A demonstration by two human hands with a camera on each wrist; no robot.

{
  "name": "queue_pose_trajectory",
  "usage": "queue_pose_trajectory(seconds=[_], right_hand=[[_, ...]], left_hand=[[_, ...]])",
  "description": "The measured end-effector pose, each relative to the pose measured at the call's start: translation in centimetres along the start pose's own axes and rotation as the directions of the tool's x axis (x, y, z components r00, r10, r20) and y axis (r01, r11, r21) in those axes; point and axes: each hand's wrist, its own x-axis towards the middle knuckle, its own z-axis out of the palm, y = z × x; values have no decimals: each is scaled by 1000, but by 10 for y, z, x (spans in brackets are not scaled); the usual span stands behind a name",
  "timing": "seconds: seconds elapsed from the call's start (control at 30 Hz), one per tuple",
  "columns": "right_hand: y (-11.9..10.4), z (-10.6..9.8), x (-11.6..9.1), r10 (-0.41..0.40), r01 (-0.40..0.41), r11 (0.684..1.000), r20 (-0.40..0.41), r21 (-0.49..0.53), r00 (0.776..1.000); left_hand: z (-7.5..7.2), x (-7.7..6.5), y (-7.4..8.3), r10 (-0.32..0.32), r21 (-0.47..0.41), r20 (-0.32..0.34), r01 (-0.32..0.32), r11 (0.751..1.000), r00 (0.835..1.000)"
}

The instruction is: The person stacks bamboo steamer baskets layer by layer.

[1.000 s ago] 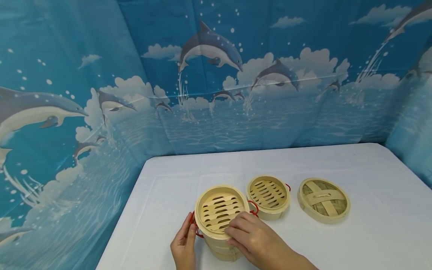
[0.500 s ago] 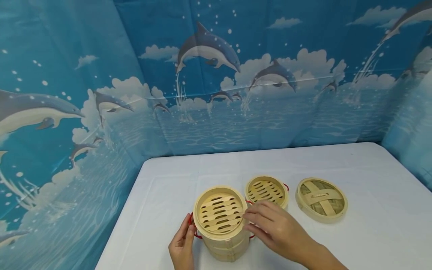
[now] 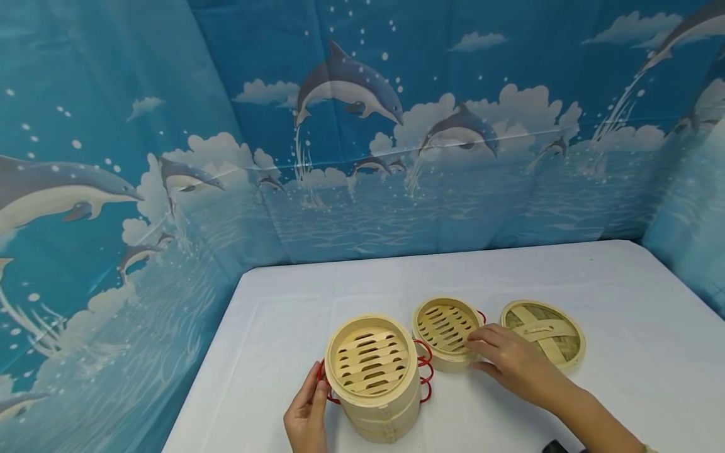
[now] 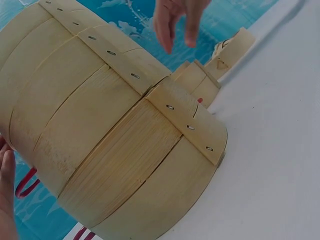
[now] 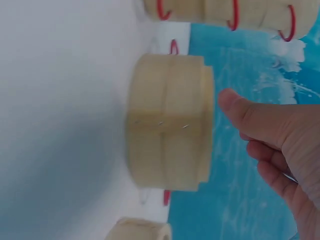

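Observation:
A stack of bamboo steamer baskets [image 3: 374, 390] stands near the front of the table, its slatted top tier facing up and red loop handles at both sides. My left hand [image 3: 306, 409] touches the stack's left side by the red loops, fingers fairly straight. Behind it to the right sits a single steamer basket [image 3: 447, 327]. At that basket's right rim hovers my right hand [image 3: 512, 365], holding nothing; a gap shows between the thumb [image 5: 231, 98] and the basket [image 5: 167, 122] in the right wrist view. The left wrist view shows the stack's stapled seam [image 4: 170, 107] up close.
A round woven bamboo lid [image 3: 546, 330] lies right of the single basket, partly behind the right hand. A white cloth covers the table [image 3: 294, 308]. A dolphin-printed curtain [image 3: 351, 220] hangs along the back and left. Something small and black [image 3: 554, 447] shows at the bottom edge.
My right hand has let go of the stack's front right rim and moved right and back to the single basket. The left hand stays at the stack.

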Motion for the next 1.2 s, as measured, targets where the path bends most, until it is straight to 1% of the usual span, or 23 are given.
queue_pose_trajectory(seconds=[0.17, 0.3, 0.43, 0.6, 0.8, 0.9, 1.1, 1.2], right_hand=[[9, 7, -10, 14, -13, 1000, 60, -28, 998], [11, 11, -12, 38, -34, 998, 89, -49, 995], [13, 14, -11, 41, -36, 998, 95, -56, 995], [14, 17, -9, 16, -10, 998, 92, -65, 996], [15, 26, -7, -28, 33, 999, 96, -43, 995], [16, 28, -7, -39, 43, 998, 96, -39, 995], [19, 25, -4, -66, 74, 996, 142, -52, 988], [19, 21, -1, -78, 87, 994, 141, -60, 987]], left_hand=[[-1, 0, -5, 38, -14, 14, -38, 999, 999], [-2, 1, -6, 29, -2, 13, -29, 1000, 999], [-2, 2, -4, 14, 6, 17, -14, 1000, 1000], [-2, 1, -4, 35, 8, 36, -36, 999, 999], [-2, 1, -3, 24, 6, 35, -24, 1000, 999], [-3, 2, -3, 30, 1, 40, -30, 1000, 999], [-3, 2, -3, 31, 6, 36, -31, 999, 999], [-3, 1, -2, 32, 14, 32, -32, 999, 999]])
